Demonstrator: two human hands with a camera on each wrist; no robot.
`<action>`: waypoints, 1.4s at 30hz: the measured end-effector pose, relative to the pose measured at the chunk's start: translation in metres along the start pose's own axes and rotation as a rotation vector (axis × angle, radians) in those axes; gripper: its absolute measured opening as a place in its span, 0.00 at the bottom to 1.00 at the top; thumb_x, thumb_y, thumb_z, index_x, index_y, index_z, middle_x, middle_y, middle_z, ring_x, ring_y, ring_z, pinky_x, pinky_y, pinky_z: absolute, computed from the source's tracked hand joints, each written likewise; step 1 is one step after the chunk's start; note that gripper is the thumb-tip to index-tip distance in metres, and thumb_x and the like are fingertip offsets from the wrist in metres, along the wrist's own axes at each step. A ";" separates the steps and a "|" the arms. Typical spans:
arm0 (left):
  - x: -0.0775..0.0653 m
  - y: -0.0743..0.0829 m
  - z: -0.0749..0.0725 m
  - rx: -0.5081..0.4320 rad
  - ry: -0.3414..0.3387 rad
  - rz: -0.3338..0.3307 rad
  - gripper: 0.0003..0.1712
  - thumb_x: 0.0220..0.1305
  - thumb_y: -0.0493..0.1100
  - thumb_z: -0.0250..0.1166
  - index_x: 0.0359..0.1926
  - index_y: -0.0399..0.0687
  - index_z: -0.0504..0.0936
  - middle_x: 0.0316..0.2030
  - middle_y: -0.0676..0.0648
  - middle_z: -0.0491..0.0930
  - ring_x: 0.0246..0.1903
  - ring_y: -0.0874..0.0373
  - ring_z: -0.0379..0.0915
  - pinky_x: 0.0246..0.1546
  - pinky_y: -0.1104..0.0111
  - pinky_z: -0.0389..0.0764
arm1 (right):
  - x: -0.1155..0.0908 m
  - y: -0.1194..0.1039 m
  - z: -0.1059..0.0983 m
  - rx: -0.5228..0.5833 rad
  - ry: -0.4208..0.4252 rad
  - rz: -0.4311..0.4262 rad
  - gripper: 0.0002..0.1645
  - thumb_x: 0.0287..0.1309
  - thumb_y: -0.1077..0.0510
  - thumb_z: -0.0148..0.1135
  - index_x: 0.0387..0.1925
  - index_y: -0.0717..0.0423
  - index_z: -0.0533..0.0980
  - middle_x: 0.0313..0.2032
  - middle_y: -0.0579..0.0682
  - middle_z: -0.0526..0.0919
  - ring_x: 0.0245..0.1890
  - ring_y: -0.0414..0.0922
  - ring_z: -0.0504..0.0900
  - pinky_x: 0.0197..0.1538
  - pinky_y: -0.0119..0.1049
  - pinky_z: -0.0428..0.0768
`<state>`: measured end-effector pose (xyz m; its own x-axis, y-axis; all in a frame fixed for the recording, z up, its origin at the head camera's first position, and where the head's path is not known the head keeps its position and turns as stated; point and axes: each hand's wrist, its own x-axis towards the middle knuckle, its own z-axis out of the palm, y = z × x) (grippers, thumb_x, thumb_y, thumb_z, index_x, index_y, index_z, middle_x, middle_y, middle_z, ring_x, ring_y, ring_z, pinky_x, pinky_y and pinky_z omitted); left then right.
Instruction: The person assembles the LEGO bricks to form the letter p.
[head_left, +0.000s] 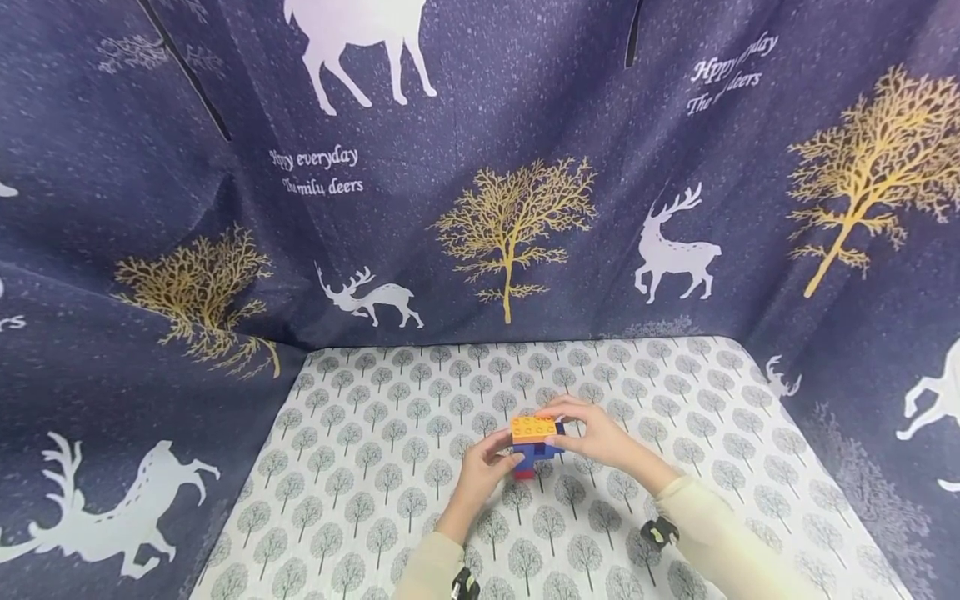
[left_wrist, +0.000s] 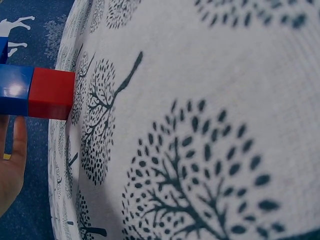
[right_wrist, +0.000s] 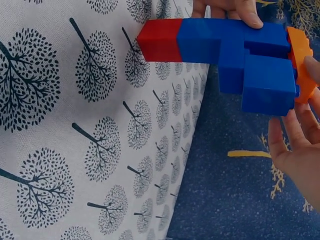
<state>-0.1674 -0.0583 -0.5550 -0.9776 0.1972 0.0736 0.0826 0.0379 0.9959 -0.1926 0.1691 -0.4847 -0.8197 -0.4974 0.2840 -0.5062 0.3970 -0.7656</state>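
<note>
A stack of toy building bricks stands between the two hands, over the cloth. At its bottom is a red brick (right_wrist: pixel 159 41), with several blue bricks (right_wrist: pixel 205 42) joined above, some stepping out to the side. On top lies an orange brick (head_left: pixel 533 429), studs facing up; in the right wrist view it sits slightly askew, with a blue stud showing beside it. My left hand (head_left: pixel 483 475) holds the blue part from the left, thumb in front. With thumb and fingers, my right hand (head_left: pixel 596 433) grips the orange brick from the right.
The table carries a white cloth (head_left: pixel 360 500) printed with grey trees. Dark blue curtains (head_left: pixel 480 125) with deer and golden trees hang behind it and at both sides. Dark wrist bands (head_left: pixel 660 532) sit on the cream sleeves (head_left: pixel 720 533).
</note>
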 end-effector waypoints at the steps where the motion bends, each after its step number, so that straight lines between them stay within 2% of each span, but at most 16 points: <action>1: 0.001 -0.004 0.000 -0.002 0.000 -0.002 0.25 0.58 0.39 0.69 0.57 0.41 0.77 0.53 0.39 0.79 0.44 0.41 0.78 0.46 0.71 0.81 | 0.000 -0.001 0.000 0.009 0.007 -0.008 0.25 0.50 0.59 0.72 0.52 0.53 0.79 0.51 0.51 0.80 0.52 0.53 0.76 0.55 0.58 0.76; 4: 0.005 -0.015 0.000 0.001 0.004 -0.004 0.25 0.58 0.39 0.69 0.58 0.43 0.77 0.54 0.41 0.79 0.43 0.43 0.79 0.45 0.71 0.81 | 0.002 -0.006 0.003 0.032 0.034 -0.035 0.25 0.48 0.62 0.73 0.51 0.60 0.78 0.49 0.56 0.81 0.48 0.55 0.78 0.51 0.54 0.79; 6: 0.006 -0.017 0.001 0.010 0.010 0.002 0.26 0.58 0.41 0.69 0.58 0.45 0.77 0.54 0.42 0.79 0.43 0.45 0.79 0.46 0.71 0.81 | 0.003 -0.014 0.004 0.049 0.052 -0.054 0.23 0.48 0.65 0.72 0.49 0.63 0.78 0.47 0.60 0.81 0.46 0.57 0.78 0.47 0.52 0.81; 12: 0.007 -0.018 0.002 0.019 0.012 0.032 0.27 0.57 0.44 0.70 0.57 0.44 0.77 0.53 0.42 0.80 0.42 0.47 0.80 0.46 0.70 0.81 | 0.003 -0.037 0.005 0.061 0.091 -0.030 0.19 0.51 0.67 0.70 0.47 0.63 0.78 0.44 0.59 0.82 0.40 0.52 0.79 0.44 0.44 0.82; 19: 0.007 -0.018 0.003 0.005 0.014 0.026 0.27 0.57 0.45 0.70 0.57 0.44 0.78 0.53 0.41 0.80 0.41 0.50 0.80 0.46 0.70 0.81 | 0.001 -0.033 0.010 0.075 0.131 -0.020 0.17 0.53 0.67 0.68 0.46 0.65 0.78 0.44 0.59 0.82 0.39 0.50 0.79 0.44 0.33 0.81; 26: 0.010 -0.017 0.002 0.006 0.012 0.016 0.26 0.58 0.42 0.70 0.57 0.43 0.77 0.53 0.42 0.80 0.47 0.49 0.79 0.46 0.70 0.82 | 0.001 -0.036 0.009 0.100 0.126 0.004 0.18 0.54 0.66 0.68 0.47 0.66 0.77 0.46 0.59 0.81 0.43 0.53 0.78 0.47 0.50 0.80; 30: 0.006 0.002 0.002 0.010 0.001 -0.001 0.25 0.58 0.39 0.69 0.57 0.41 0.77 0.53 0.41 0.80 0.47 0.44 0.78 0.46 0.70 0.81 | 0.002 -0.034 0.009 0.097 0.127 0.019 0.18 0.53 0.66 0.69 0.47 0.64 0.78 0.46 0.58 0.82 0.45 0.53 0.78 0.48 0.52 0.79; 33: 0.001 0.014 0.003 0.008 -0.004 -0.003 0.24 0.58 0.39 0.69 0.56 0.41 0.78 0.52 0.40 0.80 0.44 0.43 0.79 0.45 0.71 0.82 | 0.001 -0.017 0.014 0.078 0.143 -0.005 0.18 0.54 0.62 0.69 0.47 0.60 0.79 0.46 0.53 0.82 0.45 0.48 0.79 0.49 0.48 0.79; 37: -0.001 0.013 0.003 0.007 -0.002 0.020 0.25 0.58 0.39 0.69 0.56 0.39 0.77 0.53 0.39 0.80 0.45 0.44 0.79 0.46 0.70 0.82 | 0.000 0.003 0.022 0.068 0.170 -0.015 0.18 0.54 0.57 0.70 0.48 0.53 0.80 0.46 0.47 0.82 0.48 0.45 0.78 0.53 0.50 0.77; 39: -0.001 0.013 0.002 0.012 0.005 0.031 0.24 0.57 0.38 0.69 0.56 0.39 0.77 0.52 0.39 0.80 0.47 0.45 0.79 0.46 0.69 0.82 | -0.001 0.004 0.024 0.068 0.178 0.004 0.19 0.54 0.55 0.71 0.48 0.53 0.80 0.48 0.46 0.82 0.50 0.47 0.77 0.56 0.56 0.75; 42: -0.002 0.014 0.001 0.011 0.009 0.024 0.25 0.57 0.39 0.70 0.56 0.39 0.78 0.53 0.39 0.80 0.49 0.46 0.78 0.47 0.69 0.82 | -0.002 0.006 0.028 0.055 0.192 0.026 0.19 0.53 0.54 0.71 0.48 0.51 0.80 0.49 0.45 0.82 0.53 0.49 0.76 0.58 0.59 0.71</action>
<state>-0.1641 -0.0571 -0.5416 -0.9770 0.1894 0.0982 0.1084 0.0440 0.9931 -0.1864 0.1508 -0.5062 -0.8709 -0.3290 0.3652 -0.4735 0.3624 -0.8028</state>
